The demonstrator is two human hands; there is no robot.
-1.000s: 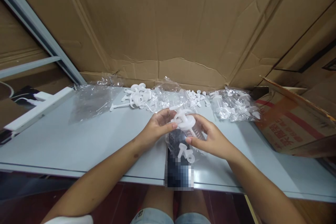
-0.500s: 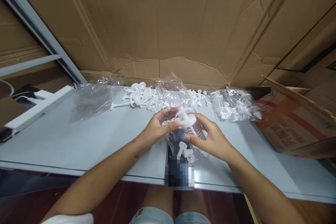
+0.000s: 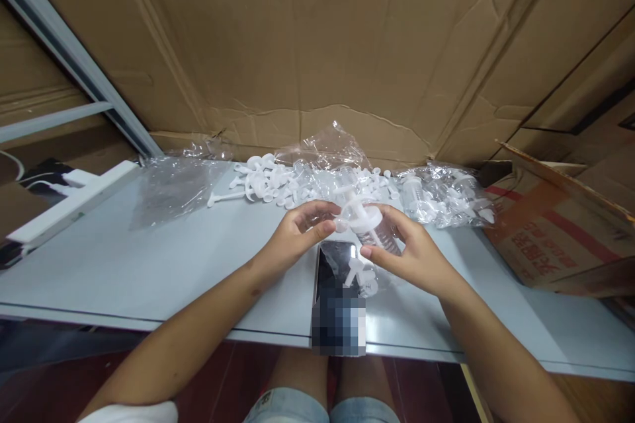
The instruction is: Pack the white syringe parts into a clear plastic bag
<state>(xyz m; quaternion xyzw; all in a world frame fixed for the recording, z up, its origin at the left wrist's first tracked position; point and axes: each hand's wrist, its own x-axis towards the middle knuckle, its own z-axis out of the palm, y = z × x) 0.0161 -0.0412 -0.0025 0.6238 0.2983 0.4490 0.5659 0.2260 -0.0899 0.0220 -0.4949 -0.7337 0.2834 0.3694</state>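
My right hand [image 3: 409, 248] is wrapped round a clear ribbed plastic bottle [image 3: 380, 238] with a white cap and a white stem on top. The bottle leans toward my left hand and sits in or against a clear plastic bag [image 3: 370, 261]. To the left of the cap, my left hand [image 3: 307, 228] has its thumb and fingers closed at the clear film; the exact grip is partly hidden. Several small white plastic parts [image 3: 364, 277] lie below, in the bag, over a dark phone [image 3: 337, 277].
Behind my hands lies a pile of white plastic parts [image 3: 268, 182]. A filled clear bag [image 3: 449, 195] is at the right, beside an open cardboard box [image 3: 560, 231]. An empty plastic bag [image 3: 173, 188] and a power strip [image 3: 74, 205] are at the left. Cardboard [image 3: 297, 46] walls the back.
The capped bottle has shifted right, away from my left fingers, and more of its ribbed side shows. The small white parts in the bag have moved slightly right.
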